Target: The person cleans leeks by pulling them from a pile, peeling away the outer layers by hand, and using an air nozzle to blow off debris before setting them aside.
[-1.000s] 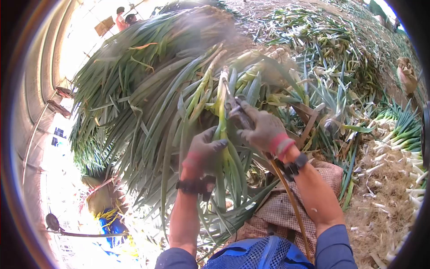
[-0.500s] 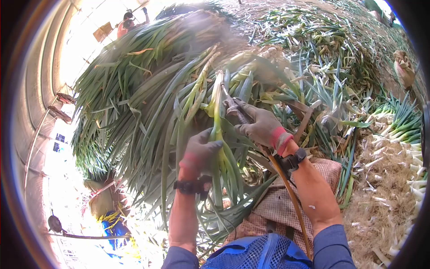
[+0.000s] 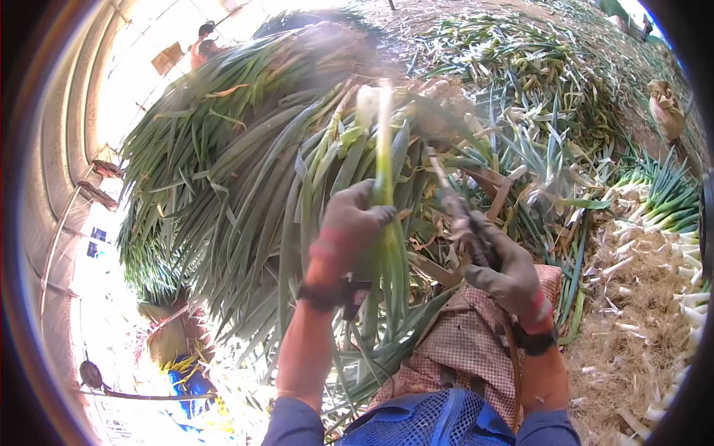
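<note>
Green onion stalk (image 3: 384,149): single, long, pale at upper end, bright green below, leaves trailing down. Held upright before heaped greens (image 3: 245,149). Left hand (image 3: 349,230): gloved, grip clenched round it. Right hand (image 3: 509,279): grasping nozzle tool (image 3: 465,219), just beside.

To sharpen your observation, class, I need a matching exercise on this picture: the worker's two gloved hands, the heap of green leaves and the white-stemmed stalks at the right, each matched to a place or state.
Things: 1 gloved left hand; 2 gloved right hand; 3 big heap of long green leaves; 4 laid-out white-stemmed stalks.
States: A lies at the far right; B grips a dark metal tool; C grips a long pale green stalk, upright; D fills the left and centre.
Pairs: 1-C; 2-B; 3-D; 4-A.
</note>
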{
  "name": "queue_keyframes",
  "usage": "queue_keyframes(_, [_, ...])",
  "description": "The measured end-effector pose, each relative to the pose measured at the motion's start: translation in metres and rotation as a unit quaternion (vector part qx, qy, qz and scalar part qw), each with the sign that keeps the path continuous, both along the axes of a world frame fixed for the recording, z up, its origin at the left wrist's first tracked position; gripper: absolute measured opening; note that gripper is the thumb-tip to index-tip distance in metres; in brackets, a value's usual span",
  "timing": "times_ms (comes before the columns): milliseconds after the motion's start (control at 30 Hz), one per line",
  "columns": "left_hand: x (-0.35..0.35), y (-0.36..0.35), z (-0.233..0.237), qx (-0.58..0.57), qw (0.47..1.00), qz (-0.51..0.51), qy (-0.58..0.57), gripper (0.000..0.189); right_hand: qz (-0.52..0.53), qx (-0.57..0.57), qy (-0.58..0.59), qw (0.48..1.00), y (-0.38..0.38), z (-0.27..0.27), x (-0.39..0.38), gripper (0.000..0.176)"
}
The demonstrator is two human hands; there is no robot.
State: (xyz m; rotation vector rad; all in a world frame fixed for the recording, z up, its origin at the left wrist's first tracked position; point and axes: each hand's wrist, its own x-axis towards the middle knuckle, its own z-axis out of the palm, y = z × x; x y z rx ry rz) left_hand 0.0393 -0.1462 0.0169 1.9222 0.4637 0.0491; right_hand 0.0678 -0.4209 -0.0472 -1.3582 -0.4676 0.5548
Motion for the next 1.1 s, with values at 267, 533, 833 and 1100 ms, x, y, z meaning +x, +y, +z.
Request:
queue_keyframes(267, [0.043, -0.102, -0.103, 0.343, 0.911, -0.199, 0.113, 0.026, -0.107, -0.047, 0.029, 0.993, -0.033, -0.038, 0.01, 0.081])
queue_keyframes(533, [0.01, -0.113, -0.151, 0.334, 0.903, -0.248, 0.106, 0.032, -0.038, -0.105, -0.051, 0.992, -0.027, -0.054, 0.027, 0.086])
queue_keyframes(833, [-0.048, -0.134, -0.175, 0.343, 0.897, -0.273, 0.055, 0.057, 0.087, -0.429, -0.26, 0.861, 0.018, -0.053, 0.145, 0.067])
queue_keyframes(1100, [-0.019, -0.121, -0.184, 0.244, 0.94, -0.22, 0.089, 0.04, -0.234, -0.445, -0.178, 0.845, -0.086, -0.016, 0.275, 0.05])
